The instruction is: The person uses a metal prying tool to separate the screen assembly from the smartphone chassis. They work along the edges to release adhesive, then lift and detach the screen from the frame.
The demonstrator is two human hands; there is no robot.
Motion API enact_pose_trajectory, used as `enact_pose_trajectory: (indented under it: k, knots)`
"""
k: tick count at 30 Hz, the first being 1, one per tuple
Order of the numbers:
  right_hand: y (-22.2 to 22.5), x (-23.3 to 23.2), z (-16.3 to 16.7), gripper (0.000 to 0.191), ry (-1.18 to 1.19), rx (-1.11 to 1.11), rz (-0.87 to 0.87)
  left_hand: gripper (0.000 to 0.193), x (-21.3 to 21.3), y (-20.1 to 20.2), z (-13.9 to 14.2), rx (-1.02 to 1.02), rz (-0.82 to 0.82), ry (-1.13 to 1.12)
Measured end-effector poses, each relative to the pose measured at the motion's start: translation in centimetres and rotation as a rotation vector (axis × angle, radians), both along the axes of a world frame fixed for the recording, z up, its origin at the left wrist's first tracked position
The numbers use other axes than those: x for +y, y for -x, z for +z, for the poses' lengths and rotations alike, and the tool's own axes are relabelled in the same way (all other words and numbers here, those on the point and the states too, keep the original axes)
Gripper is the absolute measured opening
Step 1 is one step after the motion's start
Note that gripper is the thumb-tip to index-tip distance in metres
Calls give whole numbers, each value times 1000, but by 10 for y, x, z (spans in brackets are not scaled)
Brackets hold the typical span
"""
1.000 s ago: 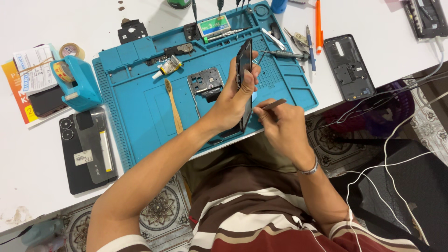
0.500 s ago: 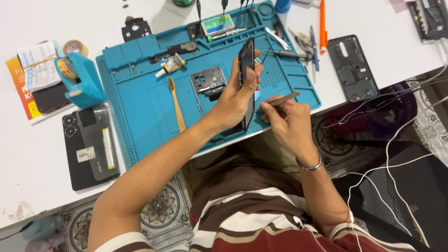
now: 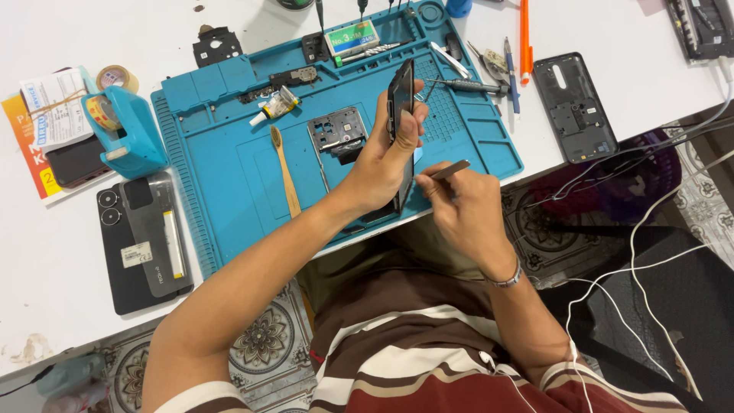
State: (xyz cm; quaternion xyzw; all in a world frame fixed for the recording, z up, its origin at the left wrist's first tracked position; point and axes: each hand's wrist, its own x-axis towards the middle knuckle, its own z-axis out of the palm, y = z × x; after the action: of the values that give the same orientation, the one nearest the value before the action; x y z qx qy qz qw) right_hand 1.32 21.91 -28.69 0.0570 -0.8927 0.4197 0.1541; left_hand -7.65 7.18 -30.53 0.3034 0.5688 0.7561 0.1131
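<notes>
Near the middle of the frame, the left hand [image 3: 380,164] grips a dark phone [image 3: 400,115] held upright on its edge above the blue mat [image 3: 229,160]. Just right of it, the right hand [image 3: 466,210] pinches a thin metal tool [image 3: 449,170], its tip at the phone's lower edge. A wooden brush [image 3: 285,170] lies on the mat to the left.

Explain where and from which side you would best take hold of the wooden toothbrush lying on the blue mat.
Probably the bare lower handle of the wooden toothbrush, pinched across its narrow width from above. It lies flat and lengthwise on the blue mat, bristle end farthest from the person, with open mat on both sides. The metal frame sits to its right, so the lower handle leaves the fingers more room.
</notes>
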Motion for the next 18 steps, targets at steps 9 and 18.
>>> enact_pose_trajectory:
  k: [9, 18]
  knots:
    - [8, 4, 0, 13, 95, -65, -7, 80, -1, -1, 1, 1, -17, 2]
    - [5, -1, -8, 11, 62, 24, -27, 80, -2, -1, -2, -22, 17, 15]
